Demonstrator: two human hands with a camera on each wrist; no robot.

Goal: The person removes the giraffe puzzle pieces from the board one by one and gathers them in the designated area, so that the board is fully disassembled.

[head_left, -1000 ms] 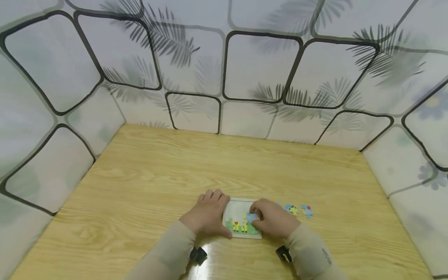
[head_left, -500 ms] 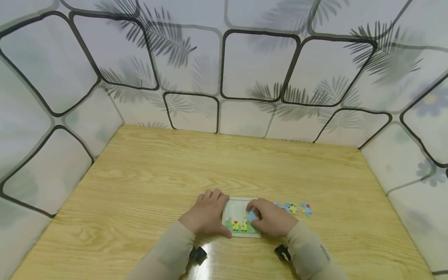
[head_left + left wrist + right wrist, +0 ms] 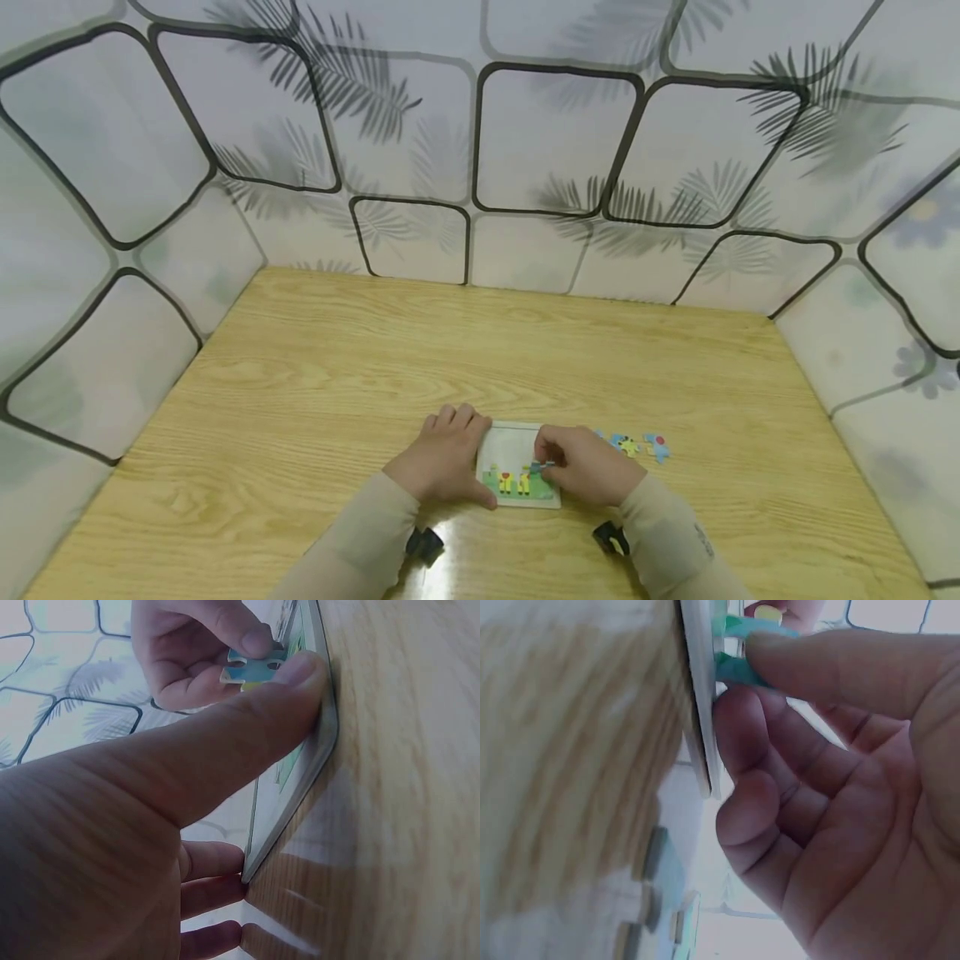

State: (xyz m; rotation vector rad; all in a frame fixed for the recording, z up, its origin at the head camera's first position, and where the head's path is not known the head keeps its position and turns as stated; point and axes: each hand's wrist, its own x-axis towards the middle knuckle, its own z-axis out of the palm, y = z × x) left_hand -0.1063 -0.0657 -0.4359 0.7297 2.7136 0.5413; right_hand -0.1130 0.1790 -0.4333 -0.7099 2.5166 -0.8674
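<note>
A shallow puzzle tray [image 3: 513, 446] lies on the table, its front rows filled with green and yellow pieces. Along its left side rests my left hand [image 3: 444, 460], fingers extended near the far corner and the straight thumb on the near corner. My right hand [image 3: 592, 467] pinches a blue puzzle piece [image 3: 251, 669] between thumb and fingers, over the tray's right half. In the left wrist view that piece is tilted up from the board, with a bit of yellow at its lower edge. The right wrist view shows the thumb [image 3: 810, 664] pressed against the piece.
Several loose blue and yellow puzzle pieces [image 3: 628, 447] lie right of the tray, partly behind the right hand. Black wrist devices [image 3: 425, 547] sit below both sleeves. A patterned fabric wall [image 3: 525, 250] encloses the back and sides of the wooden table [image 3: 337, 358].
The blue piece at the right hand lay flat on the tray earlier and is now tilted up, and the right fingers have drawn closer together. The left hand stays put.
</note>
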